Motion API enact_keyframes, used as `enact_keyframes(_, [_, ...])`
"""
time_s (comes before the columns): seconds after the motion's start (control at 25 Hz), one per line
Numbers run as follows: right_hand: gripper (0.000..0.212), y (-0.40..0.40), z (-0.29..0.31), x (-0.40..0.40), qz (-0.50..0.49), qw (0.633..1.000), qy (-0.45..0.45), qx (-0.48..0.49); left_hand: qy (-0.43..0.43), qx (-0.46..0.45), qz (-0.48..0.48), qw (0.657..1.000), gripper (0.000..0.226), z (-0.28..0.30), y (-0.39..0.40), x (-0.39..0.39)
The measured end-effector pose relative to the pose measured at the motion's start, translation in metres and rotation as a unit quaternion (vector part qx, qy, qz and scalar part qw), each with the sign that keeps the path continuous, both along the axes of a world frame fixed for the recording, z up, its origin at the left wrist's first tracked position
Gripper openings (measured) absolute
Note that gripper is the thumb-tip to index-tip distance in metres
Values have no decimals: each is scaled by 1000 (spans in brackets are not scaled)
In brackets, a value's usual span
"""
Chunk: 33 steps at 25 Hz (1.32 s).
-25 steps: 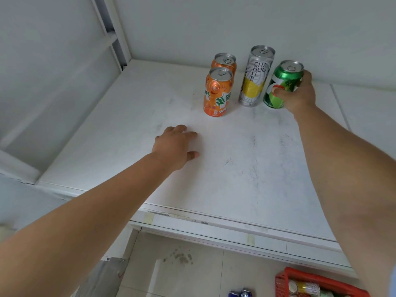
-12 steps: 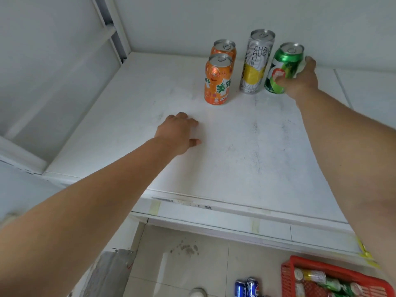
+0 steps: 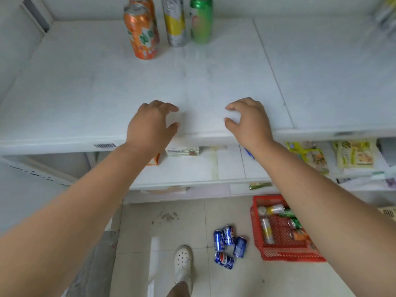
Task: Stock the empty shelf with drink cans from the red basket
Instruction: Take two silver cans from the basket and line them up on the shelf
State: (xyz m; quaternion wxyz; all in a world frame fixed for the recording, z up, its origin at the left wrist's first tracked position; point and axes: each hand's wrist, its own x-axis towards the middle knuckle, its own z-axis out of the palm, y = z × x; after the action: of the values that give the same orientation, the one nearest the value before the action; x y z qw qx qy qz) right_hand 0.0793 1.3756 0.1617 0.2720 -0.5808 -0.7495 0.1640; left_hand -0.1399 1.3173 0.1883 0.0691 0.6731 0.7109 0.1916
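On the white shelf (image 3: 85, 86), at the back, stand an orange can (image 3: 141, 33) with a second orange can behind it, a silver-and-yellow can (image 3: 174, 22) and a green can (image 3: 201, 20). My left hand (image 3: 150, 125) and my right hand (image 3: 250, 121) hover over the shelf's front edge, both empty with loosely curled fingers. The red basket (image 3: 282, 254) sits on the floor at the lower right, partly hidden by my right forearm, with several cans (image 3: 266, 228) lying in it.
Several blue cans (image 3: 228, 243) lie on the tiled floor left of the basket. A white shoe (image 3: 183, 262) is beside them. A lower shelf holds small boxes (image 3: 182, 151) and yellow packets (image 3: 353, 153). A grey upright (image 3: 36, 16) bounds the shelf at the left.
My right hand has let go of the green can and drawn back to the shelf's front edge. The left hand also pulled back. The view has tilted down, showing the floor and basket.
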Motion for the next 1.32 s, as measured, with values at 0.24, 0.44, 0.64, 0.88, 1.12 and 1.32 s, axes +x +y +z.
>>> enact_keyframes(0.24, [28, -122, -19, 120, -16, 998, 17, 63, -47, 78, -57, 994, 24, -24, -84, 117])
enact_keyframes(0.44, [34, -188, -53, 213, -45, 999, -20, 5, -69, 16, -76, 995, 30, -64, -130, 204])
enact_keyframes(0.64, [40, -225, -112, 286, -123, 987, -48, -96, -78, -109, -103, 986, 36, -126, -150, 267])
enact_keyframes(0.88, [43, -240, -210, 361, -205, 955, -60, -205, -57, -234, -115, 964, 43, -226, -144, 343])
enact_keyframes(1.12, [50, -229, -328, 435, -178, 929, -57, -321, -26, -338, -82, 937, 42, -350, -131, 436])
enact_keyframes(1.32, [60, -197, -465, 462, -144, 904, -92, -391, 2, -347, -53, 936, 51, -477, -90, 483])
